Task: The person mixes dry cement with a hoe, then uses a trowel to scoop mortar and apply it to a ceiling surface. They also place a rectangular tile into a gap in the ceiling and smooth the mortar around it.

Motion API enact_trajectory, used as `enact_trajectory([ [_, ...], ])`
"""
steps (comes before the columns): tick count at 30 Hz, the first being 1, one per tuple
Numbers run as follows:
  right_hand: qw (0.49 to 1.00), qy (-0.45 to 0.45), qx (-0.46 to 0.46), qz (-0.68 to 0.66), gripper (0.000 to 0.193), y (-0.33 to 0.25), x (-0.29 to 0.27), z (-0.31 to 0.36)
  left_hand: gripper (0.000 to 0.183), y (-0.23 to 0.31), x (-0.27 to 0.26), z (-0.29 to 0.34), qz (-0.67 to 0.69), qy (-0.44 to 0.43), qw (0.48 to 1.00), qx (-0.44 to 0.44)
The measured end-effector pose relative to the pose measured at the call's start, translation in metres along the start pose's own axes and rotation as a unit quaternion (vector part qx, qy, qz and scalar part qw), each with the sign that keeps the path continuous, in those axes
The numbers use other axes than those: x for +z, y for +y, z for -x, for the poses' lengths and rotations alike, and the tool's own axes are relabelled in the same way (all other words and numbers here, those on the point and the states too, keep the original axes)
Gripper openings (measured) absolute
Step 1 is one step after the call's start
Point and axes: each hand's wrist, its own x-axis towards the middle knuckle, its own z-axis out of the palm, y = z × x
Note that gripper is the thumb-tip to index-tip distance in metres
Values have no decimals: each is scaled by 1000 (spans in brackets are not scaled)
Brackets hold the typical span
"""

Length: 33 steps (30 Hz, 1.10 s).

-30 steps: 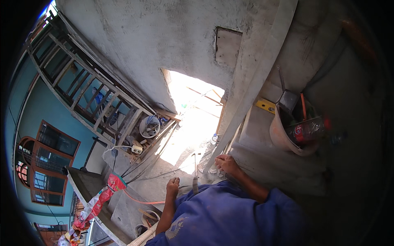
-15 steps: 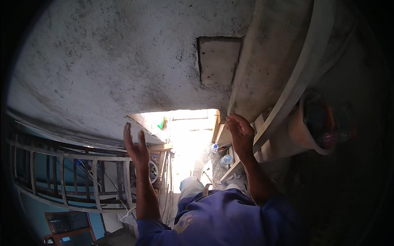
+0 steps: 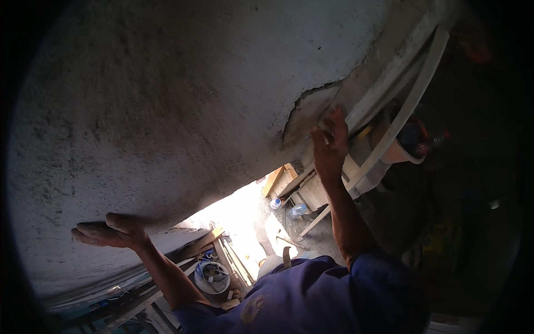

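A rough grey plastered wall [image 3: 167,122] fills the upper part of the view. My left hand [image 3: 111,231] lies along its lower left part, fingers stretched and thumb apart, with nothing in it. Whether the palm presses on the plaster I cannot tell. Farther right, my right hand [image 3: 330,147] is raised in front of a shallow recess [image 3: 308,111] with a ragged edge. Its fingers are apart and slightly blurred, and nothing shows in them. Below the wall's lower edge, strong light comes through a bright opening [image 3: 233,209].
To the right, a pale curved strip [image 3: 409,106] runs in front of a pinkish bucket [image 3: 389,149]. Two plastic bottles, a small one [image 3: 275,204] and a larger one [image 3: 297,211], stand on the ground. At lower left are a filled white bucket [image 3: 212,286], wooden planks [image 3: 238,260] and dark rails [image 3: 150,312].
My left hand has swung out to the left, along the wall. My right hand has risen toward the recess. The whole view has turned and shifted, so the ladder at left shows less.
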Motion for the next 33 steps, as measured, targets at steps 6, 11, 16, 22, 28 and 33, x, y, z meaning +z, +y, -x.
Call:
enact_trajectory([
  [6, 991, -7, -50, 127, 76, -20, 16, -16, 88, -2, 1, 1, 26, 1, 1000, 5],
  [11, 983, -1, -84, 161, 82, -14, 21, -26, 82, -12, 8, 1, 18, 18, 998, 65],
  [16, 986, -8, -73, 152, 88, -15, 21, -26, 83, -15, 8, 4, 9, 7, 999, 35],
  [22, 992, -6, -72, 108, 90, -16, 28, -26, 83, -9, 3, 2, 15, -17, 999, 31],
  [28, 994, -9, -52, 98, 90, -15, 32, -27, 80, -21, 7, 7, 10, 2, 999, 49],
  [33, 993, -12, -56, 98, 90, -15, 29, -29, 78, -22, 10, 8, 38, 16, 998, 48],
])
